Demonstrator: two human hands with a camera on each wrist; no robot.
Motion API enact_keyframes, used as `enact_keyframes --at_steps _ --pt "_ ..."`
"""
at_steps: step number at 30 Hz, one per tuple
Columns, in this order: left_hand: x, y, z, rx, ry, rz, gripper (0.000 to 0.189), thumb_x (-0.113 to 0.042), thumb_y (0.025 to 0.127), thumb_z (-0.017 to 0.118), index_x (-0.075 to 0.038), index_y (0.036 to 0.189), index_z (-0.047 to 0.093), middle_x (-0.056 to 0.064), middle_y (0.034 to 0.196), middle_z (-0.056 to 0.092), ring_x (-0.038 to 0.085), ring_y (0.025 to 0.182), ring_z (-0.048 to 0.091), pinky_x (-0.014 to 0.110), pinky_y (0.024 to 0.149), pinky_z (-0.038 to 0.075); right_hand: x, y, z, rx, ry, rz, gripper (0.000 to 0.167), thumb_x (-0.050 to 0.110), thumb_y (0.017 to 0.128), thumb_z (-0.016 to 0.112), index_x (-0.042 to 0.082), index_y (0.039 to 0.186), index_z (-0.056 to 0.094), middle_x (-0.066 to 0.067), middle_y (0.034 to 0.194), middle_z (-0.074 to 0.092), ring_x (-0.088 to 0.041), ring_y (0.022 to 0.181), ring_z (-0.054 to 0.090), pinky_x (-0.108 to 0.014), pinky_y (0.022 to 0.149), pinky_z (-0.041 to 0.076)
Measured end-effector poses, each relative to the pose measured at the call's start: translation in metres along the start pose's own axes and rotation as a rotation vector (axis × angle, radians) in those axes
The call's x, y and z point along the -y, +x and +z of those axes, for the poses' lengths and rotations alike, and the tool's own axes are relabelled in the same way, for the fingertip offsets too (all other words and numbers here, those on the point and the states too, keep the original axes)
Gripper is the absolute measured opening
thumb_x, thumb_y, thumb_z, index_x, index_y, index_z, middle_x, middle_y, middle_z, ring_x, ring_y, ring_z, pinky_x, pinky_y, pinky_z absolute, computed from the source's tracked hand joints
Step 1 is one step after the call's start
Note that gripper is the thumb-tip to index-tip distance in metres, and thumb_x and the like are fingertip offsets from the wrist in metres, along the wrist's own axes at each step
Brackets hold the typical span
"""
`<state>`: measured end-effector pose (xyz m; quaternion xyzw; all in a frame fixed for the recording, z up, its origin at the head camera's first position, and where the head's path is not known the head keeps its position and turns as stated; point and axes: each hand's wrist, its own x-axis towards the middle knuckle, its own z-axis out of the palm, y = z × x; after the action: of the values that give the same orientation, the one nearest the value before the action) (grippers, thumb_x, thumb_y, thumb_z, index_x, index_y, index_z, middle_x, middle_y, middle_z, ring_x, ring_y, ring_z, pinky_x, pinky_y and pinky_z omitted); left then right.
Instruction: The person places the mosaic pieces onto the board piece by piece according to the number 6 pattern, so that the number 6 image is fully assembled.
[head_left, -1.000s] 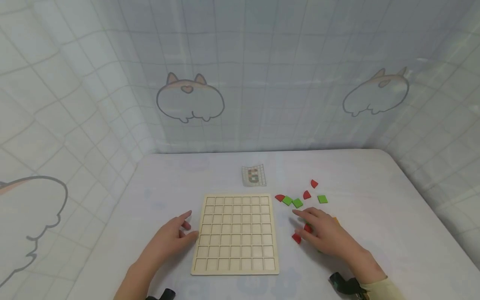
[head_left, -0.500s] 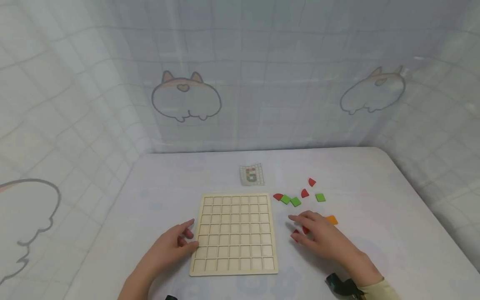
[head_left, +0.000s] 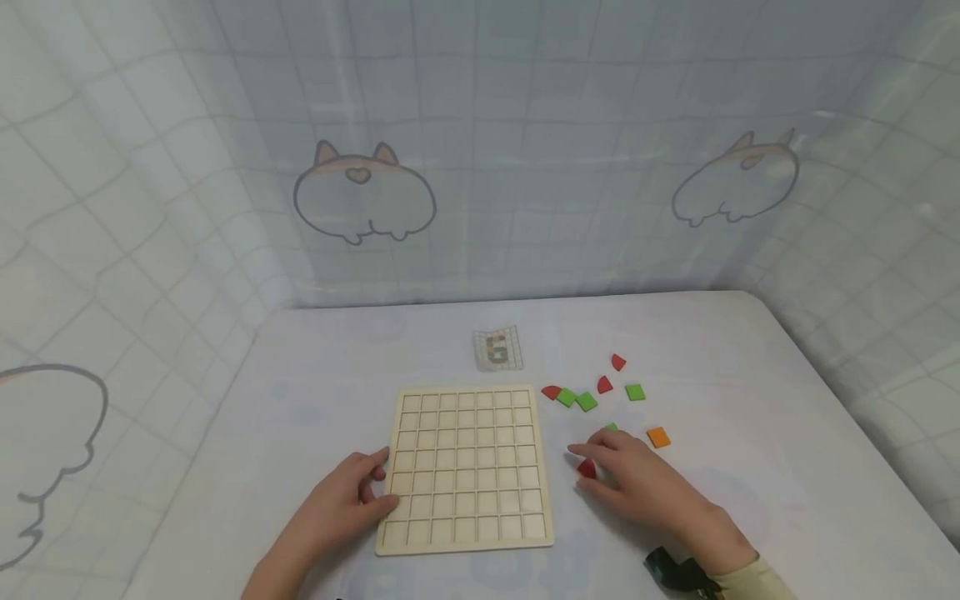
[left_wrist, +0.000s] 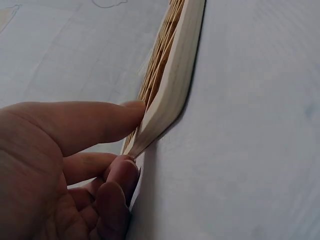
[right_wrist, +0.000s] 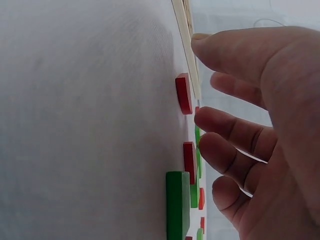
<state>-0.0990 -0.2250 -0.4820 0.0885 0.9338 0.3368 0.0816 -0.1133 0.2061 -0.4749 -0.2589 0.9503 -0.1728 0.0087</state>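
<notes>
A pale wooden grid board (head_left: 465, 471) lies flat on the white table. At its left edge my left hand (head_left: 351, 493) pinches the rim; the left wrist view shows the thumb (left_wrist: 112, 120) on top and the fingers curled at the side. My right hand (head_left: 637, 479) hovers over loose tiles to the board's right, fingers apart and slightly bent, holding nothing. Between its thumb and index finger shows a red quarter-round tile (head_left: 587, 469). A thick green tile (right_wrist: 177, 205) and a red tile (right_wrist: 184, 94) stand out in the right wrist view.
Behind the board lies a small printed pattern sheet (head_left: 498, 348). Several red and green tiles, one a green square (head_left: 635, 392), lie at the back right. An orange square tile (head_left: 658, 437) sits beyond my right hand. Patterned curtains (head_left: 487, 167) surround the table.
My left hand has slid nearer along the board's left edge. My right hand has shifted slightly left and nearer, uncovering the orange tile. The head view has turned a little.
</notes>
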Motion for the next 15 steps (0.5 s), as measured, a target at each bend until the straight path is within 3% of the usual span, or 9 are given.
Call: enact_keyframes --at_steps 6,15 --pt "-0.0032 -0.0003 0.0018 -0.003 0.0 -0.052 0.071 -0.025 0.079 0.084 -0.003 0.14 0.055 -0.009 0.096 0.052 0.004 0.069 0.048 0.025 0.062 0.041 0.0011 -0.0003 0.0009 0.002 -0.047 -0.022 0.033 0.04 0.086 0.076 0.029 0.117 0.073 0.016 0.098 0.054 -0.002 0.085 0.046 -0.025 0.076 0.046" --pt "-0.0038 -0.0004 0.0001 -0.01 0.003 -0.037 0.07 -0.022 0.079 0.084 -0.004 0.14 0.055 -0.009 0.097 0.051 0.003 0.069 0.048 0.024 0.063 0.041 0.0027 0.0018 0.0052 -0.028 0.006 -0.115 0.024 0.026 0.088 0.076 0.026 0.112 0.075 0.014 0.098 0.058 -0.004 0.088 0.051 -0.027 0.078 0.049"
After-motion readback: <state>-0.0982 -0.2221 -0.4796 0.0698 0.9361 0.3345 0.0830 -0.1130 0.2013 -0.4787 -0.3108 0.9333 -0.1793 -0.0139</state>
